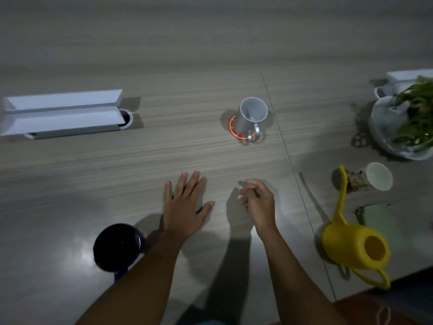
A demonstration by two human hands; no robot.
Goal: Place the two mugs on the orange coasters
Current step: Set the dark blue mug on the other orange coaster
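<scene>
- While both my hands hover empty, left hand (pixel 185 205) spread, right hand (pixel 257 202) loosely curled, the white mug (pixel 251 118) stands empty on an orange coaster (pixel 232 127).
- Near my left forearm, I see the dark mug (pixel 117 247); contents unreadable.

White mug (pixel 251 117), orange coaster (pixel 233 129), dark-blue mug (pixel 117 247).

White mug (pixel 251 117) upright on an orange coaster (pixel 233 129) with white markings, mid-table; handle points toward the near edge, interior appears empty, mug covers most of the coaster. Dark blue mug (pixel 117 247) upright at near left of the table, handle toward the near edge, interior too dark to read. Mugs well apart.
</scene>
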